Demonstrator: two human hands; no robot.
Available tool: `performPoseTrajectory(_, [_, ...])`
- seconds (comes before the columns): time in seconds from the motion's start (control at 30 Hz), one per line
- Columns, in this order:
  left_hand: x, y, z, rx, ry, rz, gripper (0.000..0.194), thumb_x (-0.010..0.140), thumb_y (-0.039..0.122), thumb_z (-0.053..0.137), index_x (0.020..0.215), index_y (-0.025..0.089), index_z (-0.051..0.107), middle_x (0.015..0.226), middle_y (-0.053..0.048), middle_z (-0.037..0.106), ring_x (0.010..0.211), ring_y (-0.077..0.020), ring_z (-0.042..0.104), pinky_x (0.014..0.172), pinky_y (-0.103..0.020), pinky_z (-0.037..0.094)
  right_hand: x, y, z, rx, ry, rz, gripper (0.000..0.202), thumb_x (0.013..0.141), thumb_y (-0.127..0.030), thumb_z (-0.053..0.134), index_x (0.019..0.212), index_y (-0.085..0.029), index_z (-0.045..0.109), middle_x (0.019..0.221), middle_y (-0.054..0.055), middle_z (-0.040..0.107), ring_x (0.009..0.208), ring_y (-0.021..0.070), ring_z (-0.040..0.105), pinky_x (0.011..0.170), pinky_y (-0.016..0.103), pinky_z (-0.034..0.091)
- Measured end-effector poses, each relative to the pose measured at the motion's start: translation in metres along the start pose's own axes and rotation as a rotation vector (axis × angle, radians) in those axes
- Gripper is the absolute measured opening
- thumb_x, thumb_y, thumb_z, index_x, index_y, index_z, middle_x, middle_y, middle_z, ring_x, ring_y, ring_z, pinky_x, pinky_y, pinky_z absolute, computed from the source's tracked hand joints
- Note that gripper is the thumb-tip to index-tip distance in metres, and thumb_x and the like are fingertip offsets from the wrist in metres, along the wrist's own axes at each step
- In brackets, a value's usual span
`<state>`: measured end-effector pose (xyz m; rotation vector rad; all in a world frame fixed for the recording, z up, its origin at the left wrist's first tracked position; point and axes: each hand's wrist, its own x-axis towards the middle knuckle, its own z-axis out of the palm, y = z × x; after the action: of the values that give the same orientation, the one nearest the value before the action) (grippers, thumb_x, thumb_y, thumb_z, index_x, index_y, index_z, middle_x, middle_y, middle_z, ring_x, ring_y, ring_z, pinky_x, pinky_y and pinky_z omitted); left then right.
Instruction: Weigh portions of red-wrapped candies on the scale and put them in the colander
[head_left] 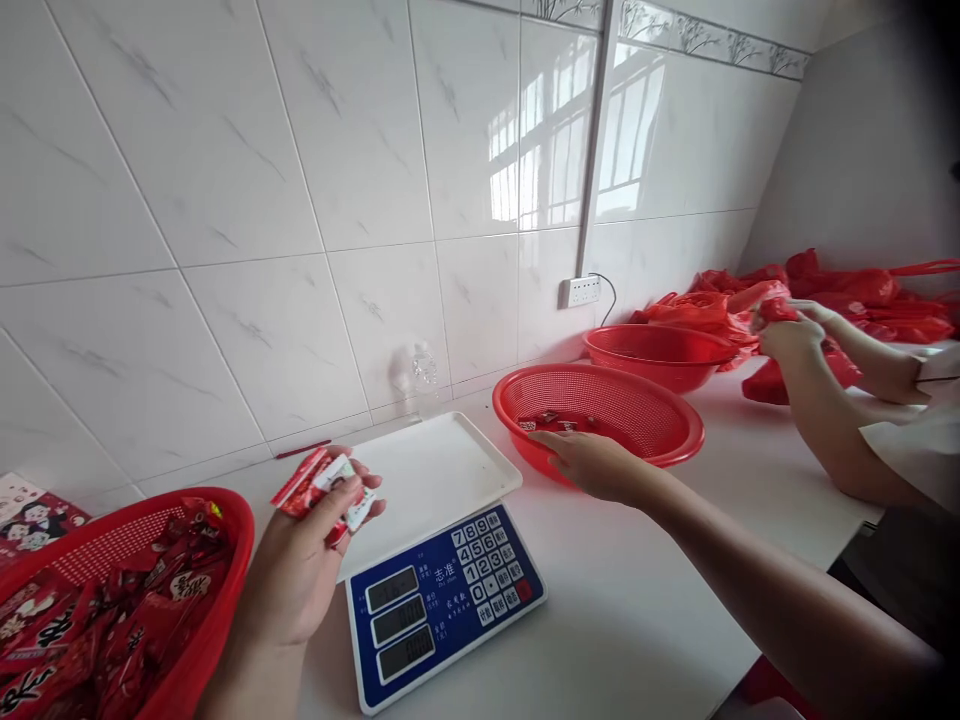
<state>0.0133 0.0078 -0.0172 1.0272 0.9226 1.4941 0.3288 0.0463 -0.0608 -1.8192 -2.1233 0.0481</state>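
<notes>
My left hand (315,560) is closed around a few small red-and-white snack packets (330,492), held up over the left side of the scale's white tray (420,470). My right hand (589,462) reaches over the near rim of a red perforated basket (645,440), fingers stretched out and nothing seen in them. A few small packets (551,422) lie in the bottom of that basket. Below and between my hands is the digital scale's blue panel (450,605) with its keypad and displays.
At lower left stands a red basket (244,530) full of red snack packets (112,630). A second red basin (660,345) and red plastic bags (862,290) sit at the right. A co-worker's hands (791,330) hold a red bag. A clear bottle (424,368) stands against the wall.
</notes>
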Motion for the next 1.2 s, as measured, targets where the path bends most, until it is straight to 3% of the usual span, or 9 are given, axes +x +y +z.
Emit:
performPoseTrajectory(0.13, [0.002,-0.013,0.006,0.091,-0.074,0.026,0.047,0.064,0.031,0.080,0.105,0.021,0.059,0.080,-0.001,0.066,0.085,-0.0202,0.065,0.070,-0.032,0.056,0.004,-0.057,-0.012,0.287,-0.015,-0.191,0.040,0.091,-0.034,0.048,0.129,-0.023,0.055,0.117,0.009,0.067,0.099,0.0230,0.064,0.082,0.036,0.050])
performPoseTrajectory(0.27, [0.006,-0.021,0.005,0.185,-0.100,0.046,0.045,0.064,0.033,0.079,0.099,0.022,0.053,0.080,0.000,0.066,0.073,-0.0168,0.065,0.059,-0.028,0.054,0.017,-0.121,-0.013,0.570,0.023,-0.369,0.034,0.089,-0.039,0.051,0.115,-0.020,0.063,0.101,0.006,0.071,0.087,0.0171,0.065,0.075,0.029,0.050])
performPoseTrajectory(0.4, [0.009,-0.024,0.003,0.202,-0.089,0.013,0.041,0.065,0.034,0.078,0.092,0.021,0.050,0.076,0.002,0.064,0.067,-0.0149,0.063,0.058,-0.028,0.053,0.031,-0.155,0.002,0.712,-0.057,-0.459,0.024,0.090,-0.037,0.050,0.089,-0.020,0.067,0.084,0.002,0.071,0.075,0.0128,0.063,0.066,0.025,0.046])
performPoseTrajectory(0.6, [0.021,-0.036,-0.004,0.067,-0.122,-0.089,0.025,0.069,0.024,0.072,0.091,0.018,0.062,0.097,-0.007,0.066,0.096,-0.0216,0.063,0.081,-0.037,0.054,0.048,-0.149,0.023,0.717,0.040,-0.267,0.022,0.089,-0.029,0.048,0.074,-0.019,0.061,0.074,0.001,0.068,0.067,0.0125,0.058,0.062,0.023,0.041])
performPoseTrajectory(0.7, [0.030,-0.043,-0.012,0.110,0.002,-0.041,0.016,0.069,0.020,0.070,0.085,0.018,0.067,0.107,-0.008,0.065,0.110,-0.0235,0.057,0.091,-0.037,0.050,0.060,-0.132,0.030,0.575,0.156,-0.152,0.023,0.090,-0.029,0.045,0.075,-0.020,0.061,0.079,0.004,0.068,0.070,0.0149,0.058,0.061,0.025,0.039])
performPoseTrajectory(0.77, [0.036,-0.046,-0.018,0.227,0.059,0.008,0.020,0.069,0.024,0.071,0.087,0.018,0.068,0.107,-0.009,0.066,0.108,-0.0236,0.058,0.087,-0.035,0.052,0.068,-0.122,0.034,0.482,0.176,-0.128,0.025,0.090,-0.030,0.043,0.077,-0.020,0.061,0.082,0.005,0.069,0.070,0.0158,0.058,0.061,0.026,0.039])
performPoseTrajectory(0.97, [0.039,-0.046,-0.023,0.491,-0.007,0.050,0.041,0.069,0.033,0.073,0.105,0.021,0.059,0.087,-0.004,0.068,0.078,-0.0192,0.065,0.059,-0.029,0.055,0.073,-0.113,0.040,0.388,0.062,-0.138,0.024,0.090,-0.028,0.044,0.081,-0.020,0.065,0.080,0.005,0.070,0.072,0.0171,0.060,0.060,0.025,0.038])
performPoseTrajectory(1.07, [0.038,-0.047,-0.021,0.427,-0.049,0.018,0.035,0.072,0.035,0.072,0.100,0.020,0.058,0.092,-0.006,0.067,0.087,-0.0202,0.065,0.070,-0.033,0.056,0.071,-0.116,0.038,0.360,0.023,-0.110,0.025,0.090,-0.028,0.044,0.086,-0.020,0.067,0.084,0.005,0.071,0.076,0.0186,0.062,0.062,0.026,0.041])
performPoseTrajectory(1.2, [0.040,-0.049,-0.022,0.214,-0.115,-0.050,0.036,0.078,0.034,0.068,0.109,0.022,0.055,0.105,-0.007,0.067,0.099,-0.0187,0.064,0.090,-0.036,0.051,0.066,-0.123,0.040,0.289,0.061,-0.149,0.026,0.091,-0.025,0.047,0.110,-0.018,0.064,0.107,0.011,0.068,0.100,0.0249,0.060,0.080,0.034,0.045])
